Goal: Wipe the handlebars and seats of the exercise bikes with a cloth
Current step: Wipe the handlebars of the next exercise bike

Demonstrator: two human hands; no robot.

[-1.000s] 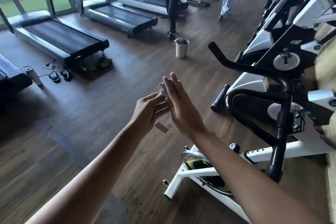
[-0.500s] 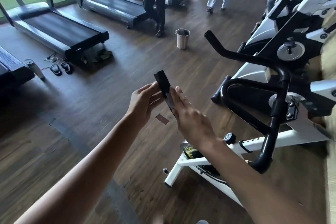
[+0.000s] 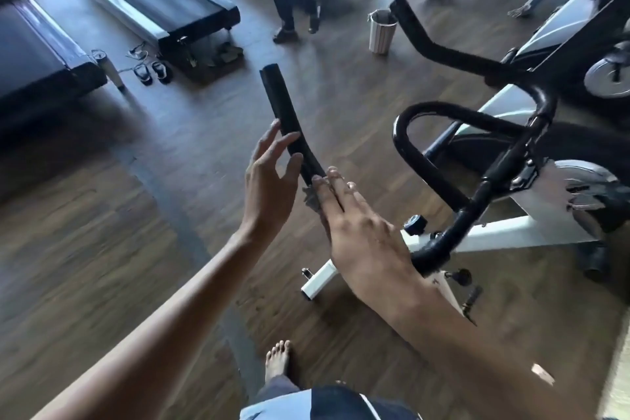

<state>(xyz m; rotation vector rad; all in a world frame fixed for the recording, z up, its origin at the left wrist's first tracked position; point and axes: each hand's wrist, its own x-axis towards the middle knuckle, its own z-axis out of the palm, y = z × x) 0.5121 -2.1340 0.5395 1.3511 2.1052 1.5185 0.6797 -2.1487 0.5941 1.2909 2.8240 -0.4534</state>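
At the near horn of a black handlebar (image 3: 293, 133), a person's right hand (image 3: 361, 232) presses a crumpled grey cloth (image 3: 311, 196) against the grip, evidently to rub it, while the left hand (image 3: 269, 177), fingers spread and holding nothing, touches the bar, perhaps to steady it. The matte, curved handlebar belongs to a white exercise bike (image 3: 494, 235) on the wooden floor (image 3: 102, 249).

The black foam-covered handlebar (image 3: 289, 119) of the white-framed exercise bike (image 3: 494, 235) juts up and away; a small crumpled grey cloth (image 3: 311, 196) presses against its lower stretch.
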